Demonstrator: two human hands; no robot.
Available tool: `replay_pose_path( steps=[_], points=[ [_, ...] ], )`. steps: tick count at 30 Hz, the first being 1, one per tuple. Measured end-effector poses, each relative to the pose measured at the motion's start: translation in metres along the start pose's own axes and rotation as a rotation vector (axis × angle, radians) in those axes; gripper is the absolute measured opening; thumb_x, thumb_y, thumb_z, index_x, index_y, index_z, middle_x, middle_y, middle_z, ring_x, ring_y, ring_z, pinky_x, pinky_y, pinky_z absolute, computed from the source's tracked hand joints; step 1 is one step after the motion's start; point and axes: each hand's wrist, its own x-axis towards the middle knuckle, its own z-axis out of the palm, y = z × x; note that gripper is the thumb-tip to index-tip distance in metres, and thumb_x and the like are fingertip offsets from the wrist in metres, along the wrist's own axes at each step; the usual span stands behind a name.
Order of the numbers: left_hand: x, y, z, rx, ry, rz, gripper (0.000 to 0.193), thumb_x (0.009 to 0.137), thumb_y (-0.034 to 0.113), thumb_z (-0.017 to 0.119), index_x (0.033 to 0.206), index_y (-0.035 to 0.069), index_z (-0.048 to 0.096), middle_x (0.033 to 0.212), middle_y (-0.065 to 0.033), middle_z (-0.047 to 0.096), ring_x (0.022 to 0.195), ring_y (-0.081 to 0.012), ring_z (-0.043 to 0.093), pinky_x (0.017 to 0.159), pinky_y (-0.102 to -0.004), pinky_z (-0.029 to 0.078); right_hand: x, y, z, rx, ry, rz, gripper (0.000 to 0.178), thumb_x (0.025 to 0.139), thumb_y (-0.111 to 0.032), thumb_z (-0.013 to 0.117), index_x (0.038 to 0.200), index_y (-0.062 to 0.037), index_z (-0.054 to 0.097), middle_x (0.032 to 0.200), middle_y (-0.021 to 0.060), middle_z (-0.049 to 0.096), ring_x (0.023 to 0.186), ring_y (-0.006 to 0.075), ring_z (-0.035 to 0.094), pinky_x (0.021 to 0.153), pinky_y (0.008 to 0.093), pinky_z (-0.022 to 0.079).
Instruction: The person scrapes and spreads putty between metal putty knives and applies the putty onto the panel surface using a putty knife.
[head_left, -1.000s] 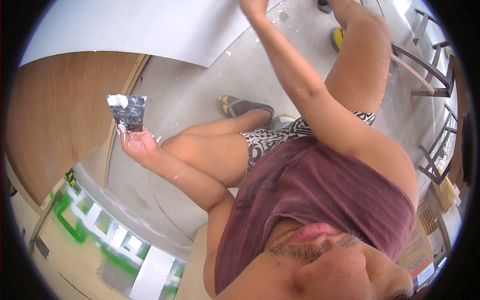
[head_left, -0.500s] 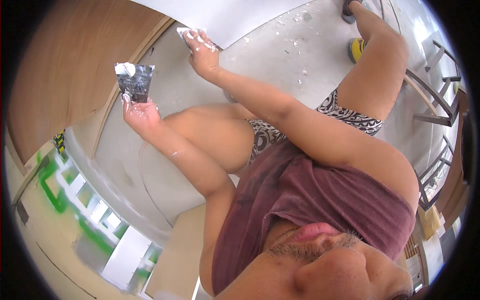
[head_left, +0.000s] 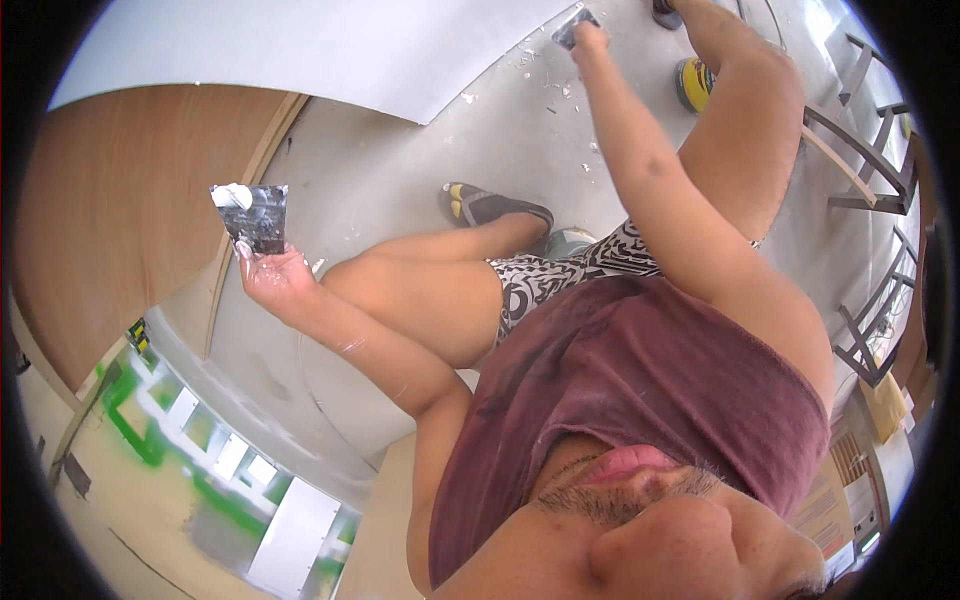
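Observation:
My left hand (head_left: 278,280) is closed on the lower end of a putty knife (head_left: 262,225). Its dark, flared blade points up, with a lump of white paste (head_left: 232,196) at the top left corner. White smears mark the fingers and forearm. Far out to the right, with the arm stretched, my right hand (head_left: 590,45) grips a second putty knife (head_left: 567,27), small in view near the top edge. A smooth white panel (head_left: 320,50) spans the upper left, its corner and edge left of the right hand's blade. No contact shows between either blade and the panel.
Brown wooden boarding (head_left: 130,220) stands below the white panel. White scraps lie on the grey floor (head_left: 380,170). A yellow and dark bucket (head_left: 693,85) is beside my right leg; a paler bucket (head_left: 570,240) sits near my shorts. Dark metal frames (head_left: 875,160) stand at right.
My right hand has swung right and away with its putty knife, from near the panel's corner. The left hand keeps its blade raised. The view has shifted, showing more panel and my shod foot.

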Motion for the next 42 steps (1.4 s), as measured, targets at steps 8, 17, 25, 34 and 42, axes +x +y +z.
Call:
replay_pose_path(
  steps=[8,17,25,34,42],
  points=[
    [-0.008,0.000,0.015,0.092,-0.020,-0.010,0.025,0.087,0.008,0.062,0.110,-0.002,0.057,0.104,-0.0094,0.062,0.088,-0.0165,0.060,0.058,-0.0193,0.049,0.002,-0.045,0.017,-0.024,-0.146,-0.250,0.029,0.088,-0.017,0.057,0.113,-0.0035,0.065,0.100,0.0144,0.067,0.093,0.0258,0.064,0.081,0.0375,0.050],
    [-0.011,-0.003,0.022,0.107,0.018,0.004,0.021,0.088,0.008,0.061,0.107,-0.001,0.059,0.099,-0.0088,0.063,0.083,-0.0156,0.060,0.052,-0.0166,0.048,-0.141,-0.024,0.069,-0.335,-0.036,-0.665,0.036,0.093,-0.030,0.056,0.123,-0.0117,0.063,0.105,0.0230,0.066,0.101,0.0365,0.064,0.090,0.0406,0.048],
    [-0.016,-0.001,0.021,0.064,-0.128,-0.076,0.020,0.089,0.008,0.059,0.107,-0.001,0.059,0.101,-0.0096,0.062,0.081,-0.0151,0.058,0.049,-0.0150,0.047,-0.329,0.025,0.067,-0.481,-0.419,-0.965,0.056,0.076,0.002,0.052,0.127,-0.0200,0.059,0.117,0.0119,0.064,0.104,0.0330,0.062,0.091,0.0403,0.051],
    [-0.012,-0.004,0.020,0.092,0.038,0.039,0.023,0.090,0.009,0.059,0.110,-0.002,0.057,0.101,-0.0105,0.062,0.084,-0.0179,0.059,0.059,-0.0203,0.050,-0.198,0.001,0.050,-0.329,-0.249,-0.509,0.033,0.087,-0.016,0.050,0.117,-0.0092,0.063,0.092,0.0267,0.065,0.080,0.0403,0.062,0.071,0.0474,0.048],
    [0.006,0.004,-0.008,-0.016,-0.174,-0.089,0.026,0.091,0.009,0.056,0.113,-0.004,0.055,0.104,-0.0134,0.062,0.087,-0.0207,0.060,0.068,-0.0281,0.053,-0.380,-0.273,-0.103,-0.848,0.036,-1.073,0.048,0.091,-0.030,0.064,0.122,0.0040,0.050,0.119,0.0153,0.048,0.113,0.0248,0.048,0.096,0.0317,0.040]
  ],
)
